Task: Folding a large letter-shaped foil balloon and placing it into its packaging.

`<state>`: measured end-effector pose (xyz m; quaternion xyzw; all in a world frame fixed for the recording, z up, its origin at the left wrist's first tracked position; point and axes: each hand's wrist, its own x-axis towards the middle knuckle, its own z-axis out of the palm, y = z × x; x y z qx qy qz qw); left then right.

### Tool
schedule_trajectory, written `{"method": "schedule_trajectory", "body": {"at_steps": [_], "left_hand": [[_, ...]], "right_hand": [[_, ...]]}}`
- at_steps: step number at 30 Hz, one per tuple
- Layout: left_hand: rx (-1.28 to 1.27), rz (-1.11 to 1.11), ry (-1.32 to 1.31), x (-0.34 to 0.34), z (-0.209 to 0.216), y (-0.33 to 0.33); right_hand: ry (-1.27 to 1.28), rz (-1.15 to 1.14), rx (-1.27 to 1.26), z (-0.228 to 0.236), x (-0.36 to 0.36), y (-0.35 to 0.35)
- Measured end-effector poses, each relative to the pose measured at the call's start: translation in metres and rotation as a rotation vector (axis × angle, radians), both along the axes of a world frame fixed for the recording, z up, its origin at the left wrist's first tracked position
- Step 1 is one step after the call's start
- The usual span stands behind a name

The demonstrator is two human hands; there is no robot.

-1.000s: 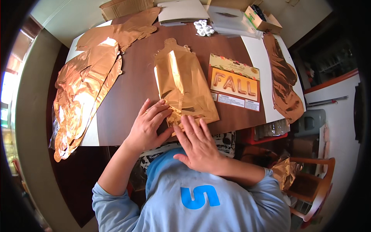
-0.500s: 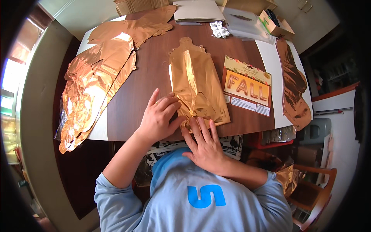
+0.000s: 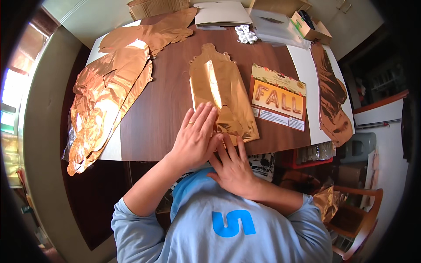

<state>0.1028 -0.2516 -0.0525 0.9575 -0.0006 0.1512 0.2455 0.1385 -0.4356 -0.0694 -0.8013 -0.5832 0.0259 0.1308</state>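
Note:
A shiny copper-gold foil balloon (image 3: 219,83), flat and folded, lies lengthwise on the brown table in front of me. My left hand (image 3: 196,133) rests palm down on its near left part, fingers stretched out and side by side. My right hand (image 3: 232,162) lies flat at the balloon's near edge, fingers spread, their tips on the foil. The two hands meet around the left thumb, and part of the near edge is hidden beneath them. Right of the balloon lies a printed package card (image 3: 279,96) with orange and cream colours.
More flat foil balloons lie at the left (image 3: 109,96), the far left (image 3: 149,33) and the right edge (image 3: 330,94). White spools (image 3: 246,34), a stack of white sheets (image 3: 222,13) and a small open box (image 3: 312,28) stand at the back. A wooden chair (image 3: 357,219) is at lower right.
My left hand has moved right and flattened onto the foil, its fingers going from curled to stretched. My right hand stays nearly in place at the near edge.

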Motion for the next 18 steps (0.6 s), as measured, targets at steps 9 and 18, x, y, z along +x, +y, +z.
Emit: {"method": "schedule_trajectory", "body": {"at_steps": [9,18], "left_hand": [[0.294,0.02,0.048,-0.005,-0.022,0.01],[0.336,0.044,0.108,-0.002,-0.019,0.007]], "right_hand": [[0.218,0.005,0.096,0.015,0.011,-0.01],[0.429,0.084,0.332,0.017,0.005,0.002]]}}
